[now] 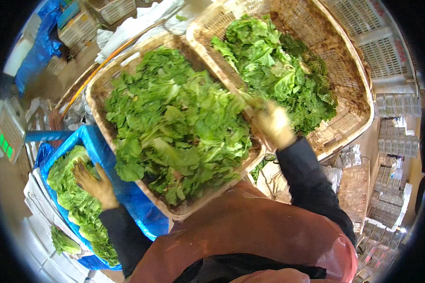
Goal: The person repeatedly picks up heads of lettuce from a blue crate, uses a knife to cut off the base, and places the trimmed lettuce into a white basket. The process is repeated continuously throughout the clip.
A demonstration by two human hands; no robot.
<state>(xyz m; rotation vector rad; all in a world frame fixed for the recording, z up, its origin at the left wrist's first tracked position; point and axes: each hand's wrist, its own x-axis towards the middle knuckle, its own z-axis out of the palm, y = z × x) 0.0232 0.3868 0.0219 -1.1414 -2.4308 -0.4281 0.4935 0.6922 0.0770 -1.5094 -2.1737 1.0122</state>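
Note:
My left hand [95,184], in a yellowish glove, lies with its fingers spread on lettuce heads [86,212] in a container lined with blue plastic sheet [134,201]. Blurred by motion, my right hand [274,122] is over the shared edge of two dirty plastic crates; whether it holds anything cannot be seen. Loose green leaves [184,120] heap up in the nearer crate [102,131], directly before me. More leafy greens [279,70] fill part of the other crate [354,63], up and to the right.
A scale with a lit green display [6,145] stands at the far left. One lettuce head [64,241] lies outside the blue-lined container. Stacked crates [398,138] line the right side, and an orange-edged pole [102,65] runs behind the nearer crate.

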